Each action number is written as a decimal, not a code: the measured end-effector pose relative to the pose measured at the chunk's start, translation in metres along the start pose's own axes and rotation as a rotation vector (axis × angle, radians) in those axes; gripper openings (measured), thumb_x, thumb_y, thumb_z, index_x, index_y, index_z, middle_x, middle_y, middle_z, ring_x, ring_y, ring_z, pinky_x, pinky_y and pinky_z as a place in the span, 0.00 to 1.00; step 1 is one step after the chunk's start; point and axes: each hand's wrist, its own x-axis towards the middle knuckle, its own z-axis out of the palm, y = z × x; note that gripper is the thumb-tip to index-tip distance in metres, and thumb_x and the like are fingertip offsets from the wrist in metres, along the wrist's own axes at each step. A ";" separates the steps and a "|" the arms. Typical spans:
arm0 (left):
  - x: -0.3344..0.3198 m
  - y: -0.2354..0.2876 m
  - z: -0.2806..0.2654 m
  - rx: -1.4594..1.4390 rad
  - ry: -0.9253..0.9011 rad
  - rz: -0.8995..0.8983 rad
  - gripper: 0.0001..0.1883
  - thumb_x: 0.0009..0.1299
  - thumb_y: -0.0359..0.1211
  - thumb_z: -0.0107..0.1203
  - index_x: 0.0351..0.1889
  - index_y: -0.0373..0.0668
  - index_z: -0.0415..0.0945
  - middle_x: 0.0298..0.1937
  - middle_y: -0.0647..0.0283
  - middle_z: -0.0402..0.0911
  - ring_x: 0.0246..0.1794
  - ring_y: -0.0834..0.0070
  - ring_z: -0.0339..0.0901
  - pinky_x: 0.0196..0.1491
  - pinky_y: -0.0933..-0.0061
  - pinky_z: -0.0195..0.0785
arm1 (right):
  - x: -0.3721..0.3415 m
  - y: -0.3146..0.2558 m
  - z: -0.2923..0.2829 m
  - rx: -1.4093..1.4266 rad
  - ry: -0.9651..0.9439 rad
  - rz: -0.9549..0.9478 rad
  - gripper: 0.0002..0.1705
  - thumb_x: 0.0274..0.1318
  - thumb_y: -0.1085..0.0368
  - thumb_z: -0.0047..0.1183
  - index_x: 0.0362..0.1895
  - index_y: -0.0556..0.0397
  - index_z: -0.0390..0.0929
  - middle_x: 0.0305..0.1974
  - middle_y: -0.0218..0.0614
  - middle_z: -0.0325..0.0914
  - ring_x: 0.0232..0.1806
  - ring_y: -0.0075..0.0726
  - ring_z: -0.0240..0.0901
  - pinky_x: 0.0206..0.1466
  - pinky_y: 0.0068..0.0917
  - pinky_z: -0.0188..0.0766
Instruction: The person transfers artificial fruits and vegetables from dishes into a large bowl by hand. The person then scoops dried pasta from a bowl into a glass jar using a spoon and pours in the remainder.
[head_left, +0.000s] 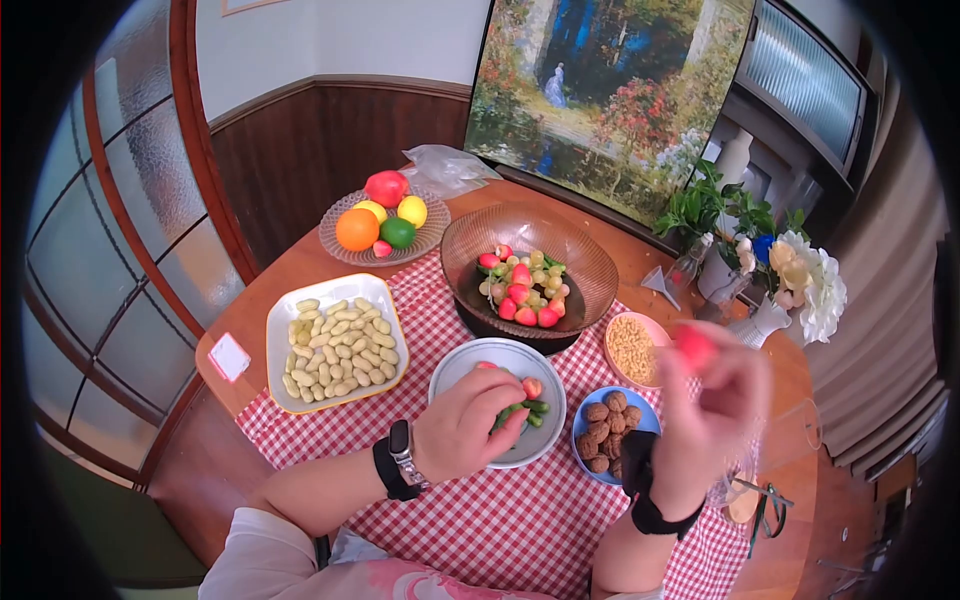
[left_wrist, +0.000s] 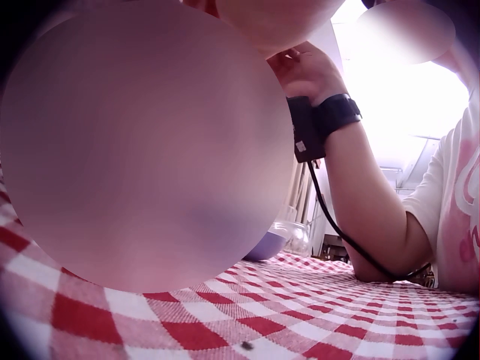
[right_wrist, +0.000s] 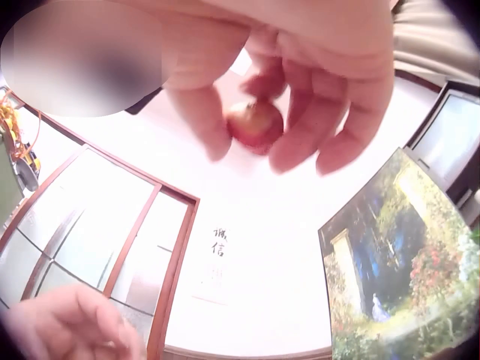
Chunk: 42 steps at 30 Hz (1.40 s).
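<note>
Red fruit [head_left: 695, 349] pinched by the right hand [head_left: 705, 430], held up right of the grey bowl [head_left: 495, 345], left hand [head_left: 468, 425] over this bowl, can't tell if it grips, walnuts [head_left: 603, 430] beside the grey bowl

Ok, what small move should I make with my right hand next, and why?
I'd probably lower the small red fruit in your right hand into the brown glass bowl: similar red fruits lie there with the grapes, while your left hand covers part of the grey bowl.
</note>
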 end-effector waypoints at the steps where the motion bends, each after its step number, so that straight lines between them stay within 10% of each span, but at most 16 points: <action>1: -0.001 0.000 0.001 0.000 0.001 0.000 0.21 0.59 0.24 0.67 0.48 0.39 0.70 0.47 0.54 0.77 0.45 0.60 0.80 0.44 0.65 0.76 | 0.003 -0.013 0.001 0.036 0.211 -0.048 0.17 0.53 0.78 0.60 0.29 0.53 0.61 0.42 0.48 0.81 0.38 0.33 0.76 0.48 0.26 0.73; 9: -0.002 0.004 0.003 0.017 -0.060 0.066 0.16 0.59 0.21 0.62 0.45 0.37 0.72 0.43 0.55 0.78 0.38 0.60 0.80 0.41 0.65 0.77 | -0.009 -0.014 -0.061 0.138 0.724 -0.537 0.17 0.73 0.57 0.42 0.53 0.52 0.77 0.57 0.49 0.76 0.55 0.44 0.72 0.63 0.42 0.67; 13: 0.001 0.004 0.002 0.023 -0.066 0.066 0.15 0.58 0.21 0.62 0.43 0.37 0.73 0.42 0.55 0.78 0.38 0.59 0.80 0.41 0.65 0.77 | -0.003 0.004 -0.028 0.024 0.608 -0.380 0.12 0.71 0.62 0.43 0.49 0.58 0.68 0.56 0.57 0.73 0.52 0.49 0.75 0.56 0.39 0.74; 16: 0.003 0.005 0.001 0.034 -0.087 0.051 0.15 0.57 0.21 0.62 0.42 0.36 0.73 0.42 0.55 0.78 0.38 0.58 0.79 0.41 0.65 0.76 | 0.010 0.011 -0.004 -0.235 0.023 -0.114 0.13 0.57 0.74 0.58 0.46 0.60 0.73 0.56 0.52 0.73 0.61 0.45 0.70 0.61 0.37 0.69; 18: 0.004 0.005 -0.001 0.055 -0.101 0.041 0.15 0.57 0.22 0.62 0.43 0.37 0.74 0.42 0.55 0.77 0.39 0.59 0.79 0.42 0.64 0.76 | 0.007 0.010 0.001 -0.368 -0.021 -0.003 0.10 0.57 0.74 0.58 0.43 0.60 0.74 0.58 0.49 0.71 0.62 0.42 0.68 0.62 0.36 0.66; 42: 0.005 0.004 0.000 0.132 -0.162 -0.059 0.10 0.58 0.23 0.61 0.38 0.39 0.77 0.39 0.56 0.78 0.40 0.57 0.79 0.42 0.61 0.74 | -0.012 -0.058 -0.022 -0.043 0.198 -0.133 0.05 0.57 0.73 0.53 0.37 0.61 0.72 0.41 0.48 0.77 0.48 0.45 0.71 0.59 0.43 0.65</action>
